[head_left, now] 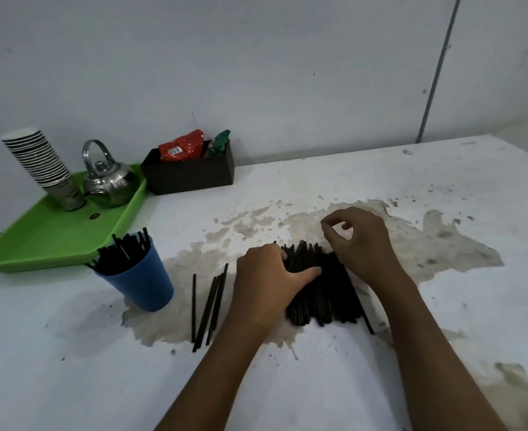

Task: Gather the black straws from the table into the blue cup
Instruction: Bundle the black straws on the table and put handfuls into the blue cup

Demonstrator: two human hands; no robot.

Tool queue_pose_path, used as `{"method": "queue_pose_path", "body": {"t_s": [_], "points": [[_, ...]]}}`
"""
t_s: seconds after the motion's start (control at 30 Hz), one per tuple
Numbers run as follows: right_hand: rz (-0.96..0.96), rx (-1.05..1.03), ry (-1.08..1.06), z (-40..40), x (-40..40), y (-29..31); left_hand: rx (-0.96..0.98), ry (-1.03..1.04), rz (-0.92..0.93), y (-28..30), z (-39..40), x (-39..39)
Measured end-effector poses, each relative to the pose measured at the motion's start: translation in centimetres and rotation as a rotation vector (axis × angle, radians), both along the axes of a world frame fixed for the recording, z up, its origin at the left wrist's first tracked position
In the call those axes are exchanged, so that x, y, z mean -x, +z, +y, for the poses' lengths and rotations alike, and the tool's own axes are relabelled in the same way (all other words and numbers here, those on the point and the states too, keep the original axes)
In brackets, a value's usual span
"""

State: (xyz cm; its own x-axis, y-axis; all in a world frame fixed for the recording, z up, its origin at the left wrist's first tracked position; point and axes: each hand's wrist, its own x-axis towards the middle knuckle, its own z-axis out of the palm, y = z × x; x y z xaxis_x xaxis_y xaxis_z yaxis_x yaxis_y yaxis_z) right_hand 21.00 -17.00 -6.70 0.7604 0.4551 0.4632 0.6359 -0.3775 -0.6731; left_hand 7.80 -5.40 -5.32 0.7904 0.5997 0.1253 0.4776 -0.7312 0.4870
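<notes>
Left hand [267, 275] is curling its fingers around the straw pile [318, 287], bunching it for the blue cup [139, 275]; right hand [357, 241] is hovering over it, fingers loosely curled, holding nothing.

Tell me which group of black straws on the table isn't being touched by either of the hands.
The few loose straws lying between the blue cup and the left hand. The big pile has both hands on it.

Readable text: none anywhere.
Red packet [181, 146]: in the black box [191, 175] at 11 o'clock; carries a white barcode label, its digits too small to make out.
Green packet [220, 143]: print blurred.
</notes>
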Motion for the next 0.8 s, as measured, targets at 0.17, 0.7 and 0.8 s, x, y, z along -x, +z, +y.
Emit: {"method": "queue_pose_path", "body": {"t_s": [0.17,0.7,0.8], "points": [[0.019,-0.003,-0.009,-0.1,0.1,0.0,0.035,0.003,0.038,0.5,-0.6,-1.2],[-0.020,0.047,-0.019,0.4,0.2,-0.3,0.385,-0.064,0.046,0.0,1.9,-1.4],[-0.025,0.049,-0.016,0.5,0.4,-0.2,0.500,-0.054,-0.007,-0.2,2.6,-1.2]]}}
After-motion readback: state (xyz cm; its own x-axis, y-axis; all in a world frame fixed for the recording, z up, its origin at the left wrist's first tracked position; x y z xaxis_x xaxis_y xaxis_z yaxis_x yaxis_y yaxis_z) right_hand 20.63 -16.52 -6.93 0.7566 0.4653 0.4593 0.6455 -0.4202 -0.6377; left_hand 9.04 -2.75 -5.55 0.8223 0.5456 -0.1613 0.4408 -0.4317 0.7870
